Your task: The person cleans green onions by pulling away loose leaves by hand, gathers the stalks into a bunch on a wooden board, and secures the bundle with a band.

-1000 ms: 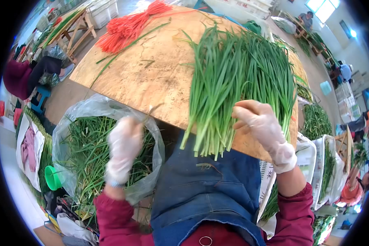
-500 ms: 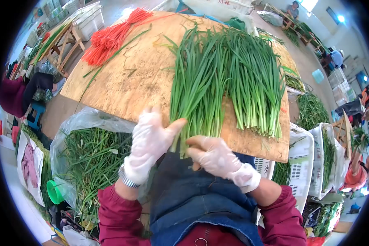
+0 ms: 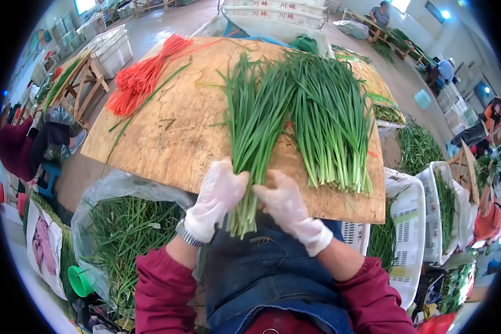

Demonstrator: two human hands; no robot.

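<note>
A bunch of garlic chives (image 3: 249,133) lies on the wooden board (image 3: 167,139), its pale stalk ends sticking out past the near edge above my apron. My left hand (image 3: 222,186), in a whitish glove, is closed around the bunch's left side near the stalks. From the right, my right hand (image 3: 284,195), gloved too, closes on the same stalks; its fingertips are partly hidden. A larger pile of chives (image 3: 331,122) rests on the board just to the right, apart from my hands.
Red ties (image 3: 145,72) lie at the board's far left. A plastic-lined container (image 3: 131,239) of loose greens stands below left. White crates (image 3: 409,239) holding greens are at the right. Other people sit around the room, one (image 3: 22,145) at the left.
My hands have drawn together around the left chives, gathering them into a narrower bunch. Its stalk ends now reach further over the near edge, and a gap separates it from the right pile.
</note>
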